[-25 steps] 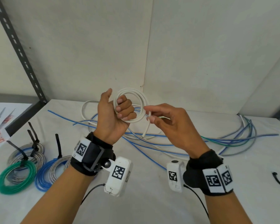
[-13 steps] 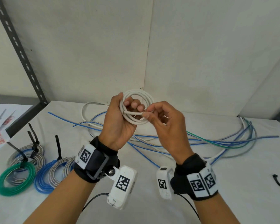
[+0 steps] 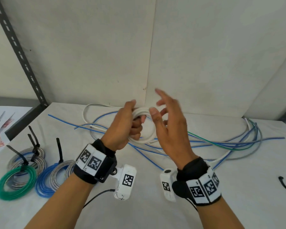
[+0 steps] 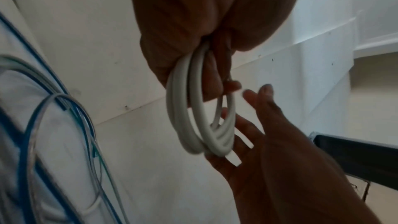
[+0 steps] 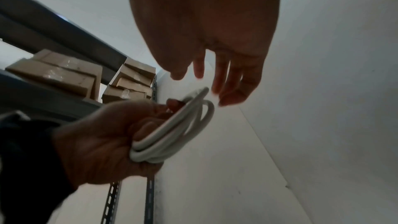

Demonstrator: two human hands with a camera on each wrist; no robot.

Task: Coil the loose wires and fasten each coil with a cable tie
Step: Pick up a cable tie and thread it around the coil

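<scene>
White table [image 3: 155, 204] | left hand [image 3: 122, 129] grips white coil [image 3: 147, 139] | right hand [image 3: 170, 129] has let go, fingers spread

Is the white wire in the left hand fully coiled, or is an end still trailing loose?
Coiled: the white wire sits in stacked loops gripped by the left hand; no trailing end shows. The right hand is open, apart from it.

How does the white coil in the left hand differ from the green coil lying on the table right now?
The white coil is held off the table, gripped by the left hand; the green coil lies flat on the table. The white coil has no tie on it that I can see; the green coil has a black cable tie fastened on it. The white wire looks thicker, with fewer turns. Both are wound into round loops.
</scene>
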